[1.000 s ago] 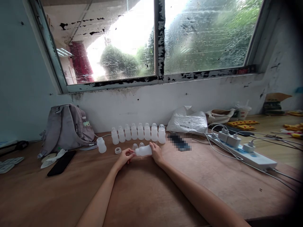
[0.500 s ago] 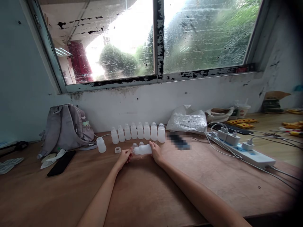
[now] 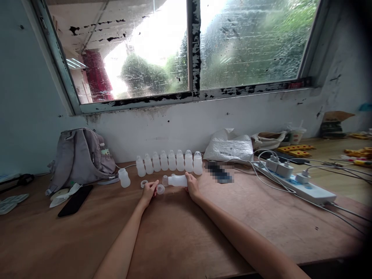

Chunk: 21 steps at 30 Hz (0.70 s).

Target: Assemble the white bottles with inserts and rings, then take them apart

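My right hand (image 3: 192,186) is closed around the base of a frosted white baby bottle (image 3: 178,181), tipped on its side with its mouth towards the left. In my left hand (image 3: 149,191), the fingers pinch a small translucent bottle top (image 3: 160,189), now apart from the bottle. Just beyond it, a clear dome cap (image 3: 165,180) stands by the bottle's mouth. A white collar ring (image 3: 143,183) lies behind my left hand, partly covered by it. Farther left stands an open frosted bottle (image 3: 124,178).
Several capped bottles (image 3: 164,161) line up by the wall. At left are a grey backpack (image 3: 78,155) and a black phone (image 3: 75,200). To the right lie a silver bag (image 3: 231,147), a blurred-out dark object (image 3: 219,172) and a power strip (image 3: 314,193) with trailing cables.
My left hand has drawn back slightly from the bottle's mouth, towards me and left, with the translucent top in its fingers. My right hand still grips the bottle.
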Each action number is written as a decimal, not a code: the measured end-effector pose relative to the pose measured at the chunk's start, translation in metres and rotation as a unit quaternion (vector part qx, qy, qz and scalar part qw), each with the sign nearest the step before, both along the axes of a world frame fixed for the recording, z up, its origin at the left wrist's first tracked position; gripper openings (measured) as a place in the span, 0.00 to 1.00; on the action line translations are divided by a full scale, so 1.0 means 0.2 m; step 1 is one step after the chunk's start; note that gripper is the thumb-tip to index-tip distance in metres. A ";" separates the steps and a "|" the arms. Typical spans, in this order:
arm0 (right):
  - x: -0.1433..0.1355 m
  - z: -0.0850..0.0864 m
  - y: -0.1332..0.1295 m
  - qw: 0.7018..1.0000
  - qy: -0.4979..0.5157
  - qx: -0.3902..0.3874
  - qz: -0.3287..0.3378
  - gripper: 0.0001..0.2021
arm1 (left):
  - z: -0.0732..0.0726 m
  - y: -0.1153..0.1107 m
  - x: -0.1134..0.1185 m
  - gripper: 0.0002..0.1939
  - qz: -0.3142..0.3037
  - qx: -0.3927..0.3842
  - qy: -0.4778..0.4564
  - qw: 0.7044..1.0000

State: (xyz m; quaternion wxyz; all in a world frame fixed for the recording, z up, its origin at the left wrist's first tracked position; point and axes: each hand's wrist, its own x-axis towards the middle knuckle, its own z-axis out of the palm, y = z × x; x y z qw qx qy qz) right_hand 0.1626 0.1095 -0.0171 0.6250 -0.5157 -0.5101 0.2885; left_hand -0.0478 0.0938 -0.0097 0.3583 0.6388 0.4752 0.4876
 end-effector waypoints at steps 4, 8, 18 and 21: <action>0.00 0.00 0.00 1.000 0.020 -0.003 0.001 0.21 | 0.03 -0.03 0.00 0.22 0.023 0.072 0.043 0.996; 0.00 0.00 -0.01 0.999 0.043 -0.006 0.015 0.21 | 0.05 -0.08 0.05 0.20 0.025 0.121 0.091 0.988; -0.07 0.02 -0.05 0.989 0.101 -0.017 0.110 0.20 | 0.05 -0.12 0.13 0.13 0.017 0.151 0.155 0.976; -0.10 0.02 -0.07 0.983 0.109 -0.017 0.143 0.18 | 0.06 -0.12 0.13 0.12 0.070 0.156 0.110 0.979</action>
